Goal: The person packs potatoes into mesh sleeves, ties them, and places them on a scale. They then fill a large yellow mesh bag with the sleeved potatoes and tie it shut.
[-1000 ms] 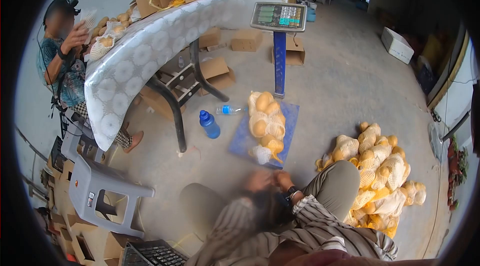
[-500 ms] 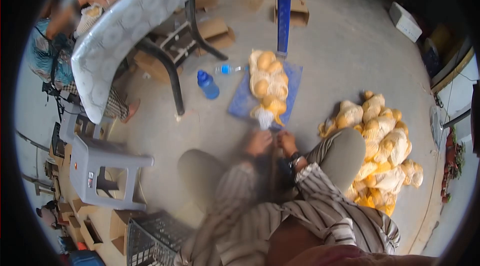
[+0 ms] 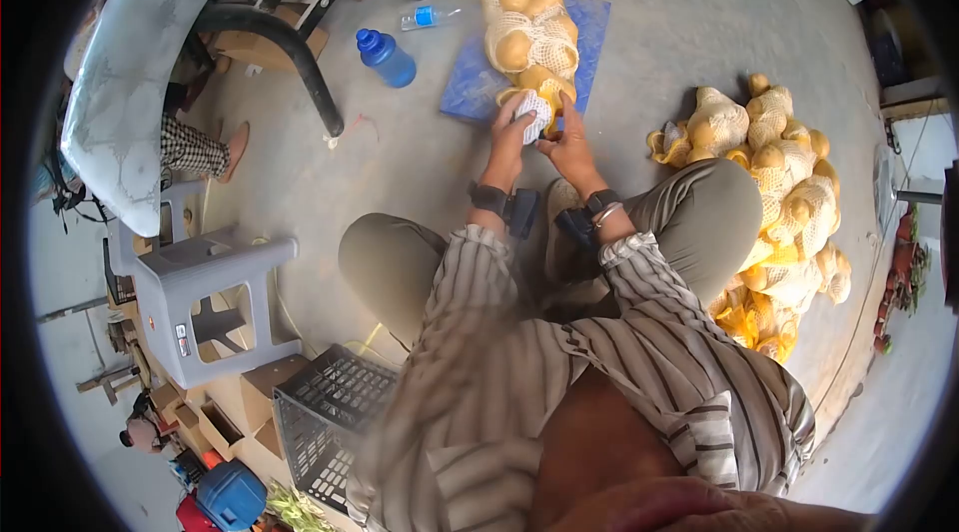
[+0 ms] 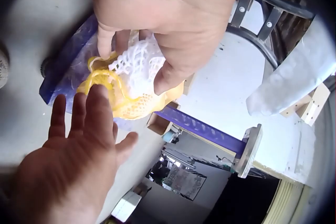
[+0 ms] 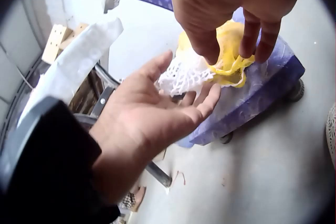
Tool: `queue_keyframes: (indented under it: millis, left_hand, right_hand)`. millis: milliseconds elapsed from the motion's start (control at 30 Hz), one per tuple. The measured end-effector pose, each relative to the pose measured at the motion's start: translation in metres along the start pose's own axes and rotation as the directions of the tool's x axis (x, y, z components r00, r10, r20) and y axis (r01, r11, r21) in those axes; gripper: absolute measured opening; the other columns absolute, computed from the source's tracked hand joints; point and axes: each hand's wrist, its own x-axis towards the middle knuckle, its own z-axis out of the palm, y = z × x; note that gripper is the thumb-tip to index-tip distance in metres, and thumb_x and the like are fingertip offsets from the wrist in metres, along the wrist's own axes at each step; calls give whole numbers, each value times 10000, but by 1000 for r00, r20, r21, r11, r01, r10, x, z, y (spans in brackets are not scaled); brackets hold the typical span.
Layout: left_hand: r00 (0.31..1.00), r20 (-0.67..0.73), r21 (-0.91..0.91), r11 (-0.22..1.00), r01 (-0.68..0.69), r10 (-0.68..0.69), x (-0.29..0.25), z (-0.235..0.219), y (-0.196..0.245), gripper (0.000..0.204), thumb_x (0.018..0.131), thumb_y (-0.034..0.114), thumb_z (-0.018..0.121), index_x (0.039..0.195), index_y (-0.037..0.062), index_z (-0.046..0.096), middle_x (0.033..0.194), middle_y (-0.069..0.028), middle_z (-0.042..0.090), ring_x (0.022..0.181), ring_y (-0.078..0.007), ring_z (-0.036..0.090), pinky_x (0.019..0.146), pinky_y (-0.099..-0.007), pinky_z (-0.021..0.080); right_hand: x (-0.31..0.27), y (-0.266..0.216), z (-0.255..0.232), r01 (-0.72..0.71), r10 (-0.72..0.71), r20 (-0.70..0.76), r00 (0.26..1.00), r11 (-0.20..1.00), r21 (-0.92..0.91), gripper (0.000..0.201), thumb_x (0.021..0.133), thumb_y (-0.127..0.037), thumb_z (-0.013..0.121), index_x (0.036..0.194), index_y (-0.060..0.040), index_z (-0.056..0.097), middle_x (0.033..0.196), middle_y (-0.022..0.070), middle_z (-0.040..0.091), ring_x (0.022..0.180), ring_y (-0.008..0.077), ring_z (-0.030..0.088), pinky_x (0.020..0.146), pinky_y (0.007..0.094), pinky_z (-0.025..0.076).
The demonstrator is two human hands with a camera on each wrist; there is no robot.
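My left hand [image 3: 507, 147] grips white foam netting [image 3: 534, 118] at the near end of a bundle of net-wrapped yellow-brown produce [image 3: 514, 50], which lies on a blue scale platform [image 3: 592, 42]. In the left wrist view, the thumb and fingers of the left hand [image 4: 168, 19] lie around the white netting [image 4: 143, 66]. My right hand [image 3: 573, 150] is just to the right of it, fingers extended. In the right wrist view, the right hand [image 5: 236, 3] reaches down with spread fingertips at the yellow netting [image 5: 229, 50].
A blue bottle [image 3: 387, 58] and a clear bottle [image 3: 430, 16] are left of the platform. Beyond them stands a table [image 3: 135, 82]. More netted produce [image 3: 789, 202] is piled at right. A grey stool [image 3: 210, 302] and black crate [image 3: 335, 397] are at left.
The head view has tilted down toward my lap. Both hands have moved forward to the near end of the bundle, and the left hand now grips the white netting.
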Motion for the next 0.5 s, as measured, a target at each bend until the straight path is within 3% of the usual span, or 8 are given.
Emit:
queue_keyframes:
  millis: [100,167,233,267,333,433,467,500]
  left_hand:
    - [994,54,111,990,86,-93,1,3,-11,316,865,12,584,1175,-33,630,1124,-104,649,999,-170,618,857,-252,476]
    - [995,85,181,983,34,-50,0,8,-12,282,879,43,577,1138,-47,646,1061,-95,671,975,-162,627,863,-267,481]
    - [992,124,135,991,17,-34,-2,2,-9,312,900,90,565,1176,-44,623,1065,-112,667,974,-174,631,873,-278,485]
    - [993,114,140,990,26,-43,-2,0,-7,312,900,90,565,1176,-44,623,1065,-112,667,974,-174,631,873,-278,485]
    - [997,-79,-78,997,11,-17,1,-7,-4,386,921,139,543,1258,-50,548,1151,-145,632,1045,-231,616,930,-361,486]
    - [971,-223,-69,995,71,-85,-1,-25,-2,453,931,249,569,1278,-34,510,1224,-167,588,1129,-286,577,955,-440,482]
    - [971,-224,-67,995,70,-84,-1,-30,-5,453,931,249,569,1278,-34,510,1224,-167,588,1129,-286,577,955,-440,482]
    - [972,-113,-153,970,190,-208,-3,-34,-9,512,942,340,550,1304,-14,476,1274,-176,547,1164,-308,548,957,-465,477]
  right_hand:
    - [6,13,10,-23,21,29,999,997,74,845,707,56,706,1448,-76,320,1251,120,502,945,192,587,776,297,520]
    - [10,18,8,-27,28,-3,1000,992,123,764,712,50,703,1405,-60,400,1171,110,570,917,173,593,750,289,520]
    - [12,16,7,-124,126,-9,992,983,138,419,757,8,684,1166,-11,594,908,71,649,758,137,607,632,268,507]
    - [12,15,7,-135,137,-2,991,980,143,419,757,8,684,1166,-11,594,908,71,649,758,137,607,632,268,507]
    - [11,2,3,-355,358,56,932,874,330,121,823,-87,666,910,-6,650,735,38,643,589,111,576,501,255,457]
    - [21,-1,-5,-439,482,38,876,761,478,176,863,-141,629,980,-17,676,746,26,658,617,132,616,553,287,486]
    - [24,-1,-13,-531,545,96,833,740,414,199,859,-157,647,993,-12,678,802,28,671,648,122,617,565,290,487]
    - [23,-6,-16,-530,544,95,834,740,414,199,859,-157,647,993,-12,678,802,28,671,648,122,617,565,290,487]
